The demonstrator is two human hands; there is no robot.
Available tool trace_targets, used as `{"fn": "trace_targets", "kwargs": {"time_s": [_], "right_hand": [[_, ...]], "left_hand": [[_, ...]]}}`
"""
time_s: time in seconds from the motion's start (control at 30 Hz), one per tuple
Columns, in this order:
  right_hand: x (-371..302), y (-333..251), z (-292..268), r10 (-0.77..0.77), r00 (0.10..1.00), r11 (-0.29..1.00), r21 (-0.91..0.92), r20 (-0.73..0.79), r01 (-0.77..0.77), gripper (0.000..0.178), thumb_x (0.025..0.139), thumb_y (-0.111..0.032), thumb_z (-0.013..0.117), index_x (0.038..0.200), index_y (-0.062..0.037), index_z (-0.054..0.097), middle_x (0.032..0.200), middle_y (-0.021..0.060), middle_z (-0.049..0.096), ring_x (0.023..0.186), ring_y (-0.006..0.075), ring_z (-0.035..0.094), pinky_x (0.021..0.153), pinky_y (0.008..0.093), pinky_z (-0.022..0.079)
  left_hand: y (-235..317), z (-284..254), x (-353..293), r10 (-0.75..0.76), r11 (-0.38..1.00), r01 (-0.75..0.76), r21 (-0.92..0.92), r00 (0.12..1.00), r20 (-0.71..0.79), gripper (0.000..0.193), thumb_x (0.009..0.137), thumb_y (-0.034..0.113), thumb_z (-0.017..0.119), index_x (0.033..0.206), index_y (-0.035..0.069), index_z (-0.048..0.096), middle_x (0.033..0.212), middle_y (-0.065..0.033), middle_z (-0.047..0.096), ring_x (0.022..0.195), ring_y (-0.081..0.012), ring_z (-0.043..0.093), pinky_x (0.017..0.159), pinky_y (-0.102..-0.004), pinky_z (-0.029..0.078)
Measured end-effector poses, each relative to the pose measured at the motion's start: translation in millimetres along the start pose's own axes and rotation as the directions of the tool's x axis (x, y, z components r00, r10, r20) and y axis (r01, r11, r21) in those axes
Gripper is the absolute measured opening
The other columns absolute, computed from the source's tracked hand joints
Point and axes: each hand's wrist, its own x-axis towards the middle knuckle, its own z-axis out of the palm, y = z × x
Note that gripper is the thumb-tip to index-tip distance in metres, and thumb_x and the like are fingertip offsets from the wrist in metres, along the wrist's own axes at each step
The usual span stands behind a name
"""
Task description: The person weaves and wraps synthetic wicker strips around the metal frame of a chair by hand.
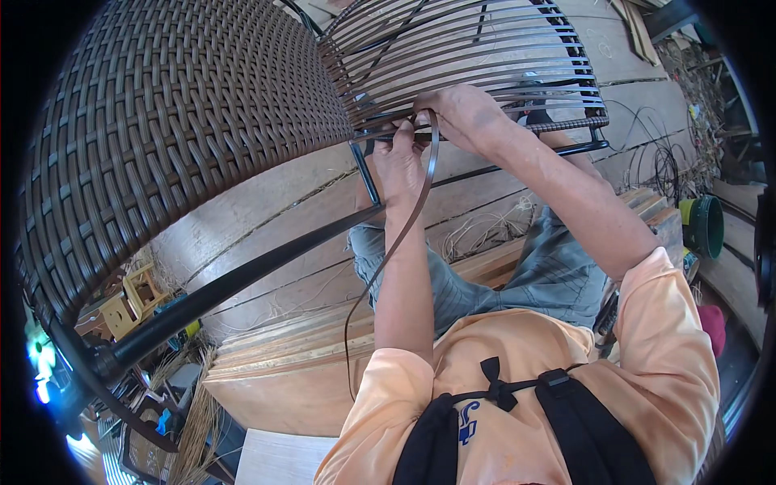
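A chair with a tightly woven brown back (pixel 194 97) lies before me, tipped over. On its other section, brown strands (pixel 477 52) run side by side across a dark metal frame, with gaps between them. My right hand (pixel 465 113) is closed at the frame's near corner, its fingers pinching a flat brown weaving strip (pixel 419 198). Close beside it, my left hand (pixel 400 166) has its thumb and fingers pressed together on the same strip. The strip's loose length arches up and hangs down over my left forearm. The fingertips partly hide where it meets the frame.
A dark chair leg (pixel 242 279) slants across the lower left. Stacked wooden boards (pixel 299 356) lie near my legs. Thin strands are scattered on the plank floor (pixel 267 218). At right are a green bucket (pixel 708 226) and coiled dark strands (pixel 664 166); a small wooden piece (pixel 121 314) stands at left.
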Motion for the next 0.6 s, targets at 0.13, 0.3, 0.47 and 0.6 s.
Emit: {"fn": "trace_targets", "kwargs": {"time_s": [0.13,0.3,0.47,0.6], "right_hand": [[7,-6,4,0.071,0.995,0.997,-0.045,0.073,-0.068,0.014,0.078,-0.013,0.050,0.087,-0.0091,0.060,0.078,0.0159,0.061,0.077,0.0338,0.058,0.066,0.0414,0.047],[1,4,17,0.133,0.990,0.991,-0.010,0.043,-0.132,0.018,0.081,-0.019,0.051,0.092,-0.0078,0.060,0.080,0.0169,0.061,0.076,0.0356,0.057,0.066,0.0427,0.046],[-30,28,-25,0.265,0.904,0.940,0.298,-0.336,-0.165,0.030,0.083,-0.022,0.054,0.106,-0.0026,0.055,0.086,0.0155,0.062,0.076,0.0303,0.061,0.067,0.0329,0.047],[-67,33,-23,0.363,0.886,0.906,0.330,-0.287,-0.264,0.016,0.082,-0.014,0.054,0.093,-0.0016,0.057,0.085,0.0169,0.061,0.082,0.0317,0.059,0.070,0.0379,0.046]], "left_hand": [[-1,-4,1,-0.051,0.999,0.051,-0.017,0.999,0.012,0.017,0.084,0.013,0.051,0.101,0.008,0.052,0.091,-0.0036,0.058,0.081,-0.0159,0.055,0.066,-0.0333,0.046],[0,3,-2,-0.084,0.968,0.097,0.230,0.994,-0.068,0.012,0.084,0.016,0.053,0.084,0.005,0.055,0.078,-0.0008,0.058,0.067,-0.0091,0.054,0.058,-0.0240,0.041],[12,-2,-70,0.251,0.572,-0.048,0.819,0.960,-0.120,0.030,0.089,0.025,0.045,0.087,-0.003,0.054,0.071,-0.0159,0.051,0.069,-0.0249,0.051,0.064,-0.0337,0.038],[42,0,-142,0.057,0.712,0.027,0.701,0.994,-0.095,0.033,0.089,0.029,0.045,0.086,-0.003,0.054,0.073,-0.0056,0.052,0.065,-0.0124,0.049,0.060,-0.0254,0.038]]}}
